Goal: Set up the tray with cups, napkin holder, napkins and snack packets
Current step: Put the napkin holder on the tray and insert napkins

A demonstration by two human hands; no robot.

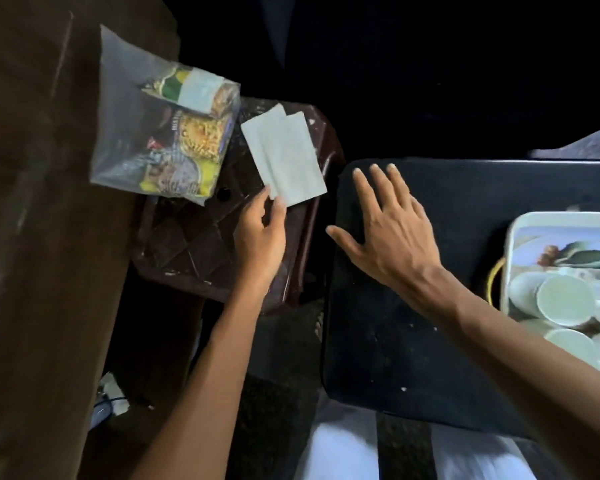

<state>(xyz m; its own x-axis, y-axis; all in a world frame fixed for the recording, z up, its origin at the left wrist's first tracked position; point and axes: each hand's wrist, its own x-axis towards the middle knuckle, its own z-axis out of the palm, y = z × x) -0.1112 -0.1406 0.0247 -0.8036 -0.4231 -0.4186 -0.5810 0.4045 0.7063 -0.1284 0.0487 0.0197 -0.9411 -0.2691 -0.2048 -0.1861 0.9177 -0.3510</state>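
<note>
My left hand (260, 233) pinches the near corner of the white folded napkins (284, 157), which lie fanned over a dark brown plastic stool (187, 244). A clear plastic bag of snack packets (167, 133) rests on the stool's far left side. My right hand (388, 226) hovers flat over the black table (413, 341) with fingers spread and nothing in it. At the right edge sits a white tray (513, 233) with a printed picture, holding white paper cups (565, 299). No napkin holder is in view.
A brown wooden surface (39, 237) fills the left side. A yellow cord (492, 278) lies beside the tray. A gap of dark floor separates the stool from the table. My white-clad knees (343, 452) show at the bottom.
</note>
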